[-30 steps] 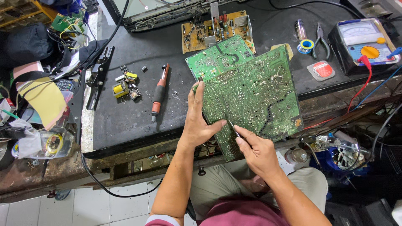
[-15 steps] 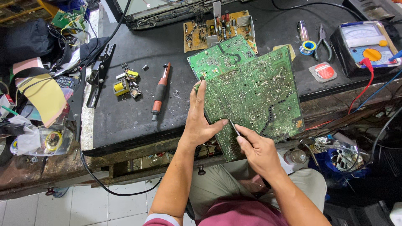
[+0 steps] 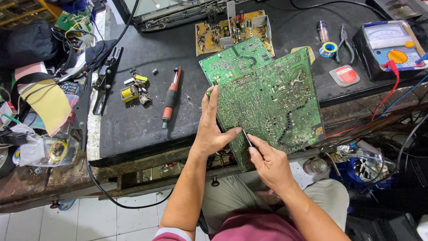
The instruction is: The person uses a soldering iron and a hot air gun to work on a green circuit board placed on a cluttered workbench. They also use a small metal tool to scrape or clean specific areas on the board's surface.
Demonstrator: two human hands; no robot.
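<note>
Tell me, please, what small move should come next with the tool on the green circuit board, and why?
Probably steady the thin tool on its solder joint: the right hand has its tip on the large green circuit board, which the left hand braces at its edge.

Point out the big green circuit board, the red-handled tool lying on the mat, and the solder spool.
Green circuit board (image 3: 276, 102), head view, middle of the solder side.
Red-handled tool (image 3: 170, 99), head view, on the handle's mid-length.
Solder spool (image 3: 330, 49), head view, on its blue rim.
</note>
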